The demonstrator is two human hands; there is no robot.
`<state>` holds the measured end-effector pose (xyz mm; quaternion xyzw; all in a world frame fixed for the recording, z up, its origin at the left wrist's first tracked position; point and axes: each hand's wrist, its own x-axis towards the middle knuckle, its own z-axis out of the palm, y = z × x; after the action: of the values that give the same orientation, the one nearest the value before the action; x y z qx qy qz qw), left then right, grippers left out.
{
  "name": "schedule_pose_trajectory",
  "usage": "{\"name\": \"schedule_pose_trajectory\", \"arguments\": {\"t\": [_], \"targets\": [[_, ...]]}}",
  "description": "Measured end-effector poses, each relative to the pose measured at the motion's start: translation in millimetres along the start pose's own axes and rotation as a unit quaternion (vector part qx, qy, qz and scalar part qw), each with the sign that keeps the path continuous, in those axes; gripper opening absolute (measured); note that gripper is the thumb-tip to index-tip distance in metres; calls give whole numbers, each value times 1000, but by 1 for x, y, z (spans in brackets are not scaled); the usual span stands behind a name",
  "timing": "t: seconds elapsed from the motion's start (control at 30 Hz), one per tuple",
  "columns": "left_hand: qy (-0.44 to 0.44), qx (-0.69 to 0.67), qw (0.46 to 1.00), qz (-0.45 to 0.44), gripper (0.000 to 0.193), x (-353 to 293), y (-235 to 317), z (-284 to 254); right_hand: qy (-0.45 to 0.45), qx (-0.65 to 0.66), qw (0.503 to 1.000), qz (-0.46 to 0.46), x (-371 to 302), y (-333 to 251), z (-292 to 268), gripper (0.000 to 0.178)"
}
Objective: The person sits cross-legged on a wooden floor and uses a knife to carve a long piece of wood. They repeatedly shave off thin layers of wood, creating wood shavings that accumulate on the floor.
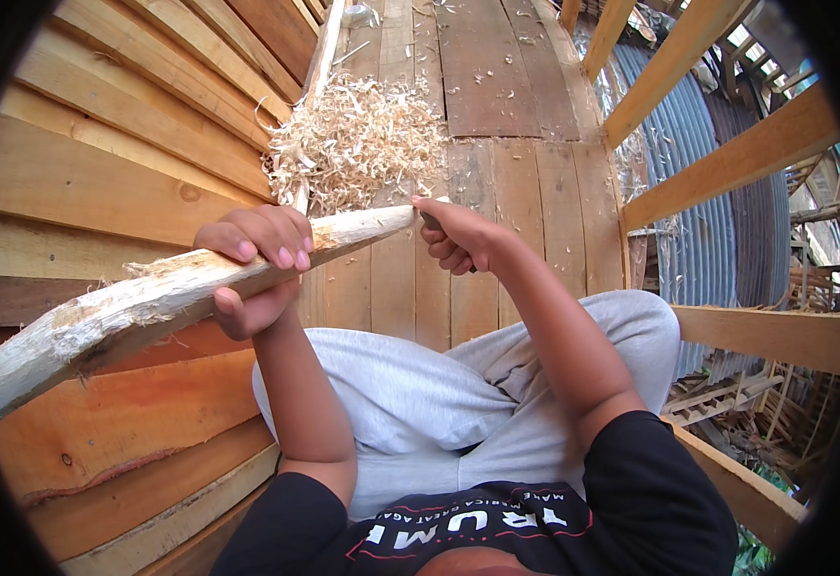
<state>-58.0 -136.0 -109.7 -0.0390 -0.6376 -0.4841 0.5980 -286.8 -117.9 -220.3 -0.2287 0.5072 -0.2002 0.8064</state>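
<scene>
A long peeled wooden pole (141, 300), pale and rough with hewn facets, slants from the lower left up to a tapered end near the middle. My left hand (264, 248) is closed round it, fingers over the top and thumb beneath. At the tapered end my right hand (468, 236) is in a fist around a small dark tool (430, 221) that looks like a knife. Its dark parts show at the thumb side and below the fingers, while most of it is hidden. The right thumb and forefinger meet the pole's tip.
A heap of curled wood shavings (362, 134) lies on the plank floor (439, 288) beyond the pole. Board walling (103, 163) rises close on the left. Wooden rails (736, 158) run along the right, with corrugated metal sheeting (703, 230) beyond. My legs (410, 384) are folded in grey trousers.
</scene>
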Motion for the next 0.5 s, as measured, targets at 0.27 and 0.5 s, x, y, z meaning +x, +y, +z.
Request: {"name": "schedule_pose_trajectory", "arguments": {"t": [0.27, 0.5], "targets": [[-2, -13, 1000, 7, 35, -3, -5, -2, 154, -94, 980, -89, 2, 3, 12, 58], [7, -2, 1000, -25, 42, -2, -5, -1, 143, -74, 984, -79, 10, 7, 12, 58]]}}
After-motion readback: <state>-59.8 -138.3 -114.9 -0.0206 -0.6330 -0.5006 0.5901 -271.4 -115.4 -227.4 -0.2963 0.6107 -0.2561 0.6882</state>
